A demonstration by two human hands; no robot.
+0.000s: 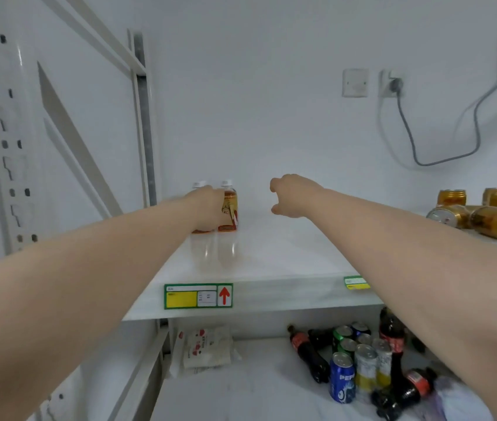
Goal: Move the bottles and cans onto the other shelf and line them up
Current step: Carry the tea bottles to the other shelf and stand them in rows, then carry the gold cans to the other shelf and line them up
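Note:
Two orange-labelled tea bottles with white caps stand side by side at the back left of the upper shelf (271,256). My left hand (207,208) wraps around the left bottle (199,186), hiding most of it; the right bottle (229,208) touches my hand's side. My right hand (289,194) hovers above the shelf to the right of the bottles, fingers loosely curled and holding nothing. On the lower shelf (241,387) lie and stand cola bottles (308,354), a blue Pepsi can (343,379), yellow-and-silver cans (365,369) and green cans (343,334).
Gold cans (496,221) stand and lie at the upper shelf's far right. A white packet (207,349) lies at the lower shelf's left. White shelf uprights (7,141) rise on the left. A grey cable (408,129) hangs from a wall socket (391,83).

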